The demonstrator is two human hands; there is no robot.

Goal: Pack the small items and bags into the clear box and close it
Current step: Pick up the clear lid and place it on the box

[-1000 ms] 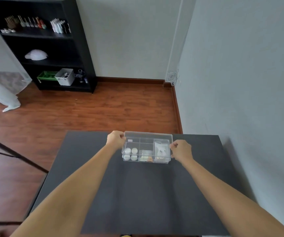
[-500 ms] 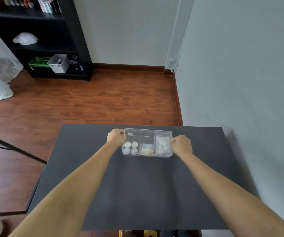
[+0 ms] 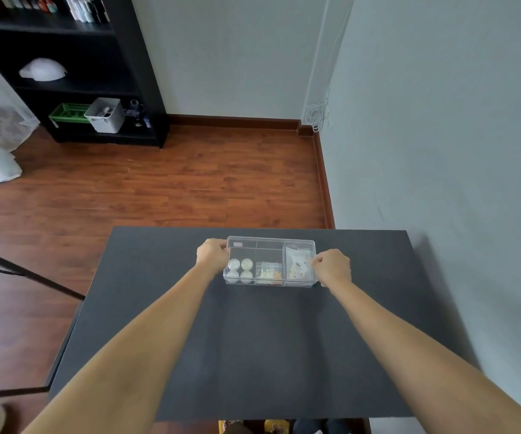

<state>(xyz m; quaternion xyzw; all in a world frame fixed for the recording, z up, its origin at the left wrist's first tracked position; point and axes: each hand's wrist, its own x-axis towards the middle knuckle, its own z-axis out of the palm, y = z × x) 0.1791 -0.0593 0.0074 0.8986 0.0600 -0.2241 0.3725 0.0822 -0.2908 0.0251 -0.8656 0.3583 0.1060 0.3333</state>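
- The clear box [image 3: 270,261] sits on the black table [image 3: 253,355], toward its far edge, lid seemingly on.
- The left hand [image 3: 213,254] curls closed around the box's left end.
- The right hand [image 3: 333,267] grips its right end likewise, probably pressing the lid shut evenly.
- Inside the box: round white items [image 3: 239,268] left, bags [image 3: 298,264] right.

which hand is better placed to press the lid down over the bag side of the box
Right. The right hand already grips the clear box at the end whose compartment holds the bag; the left hand holds the opposite end, beside the round containers.
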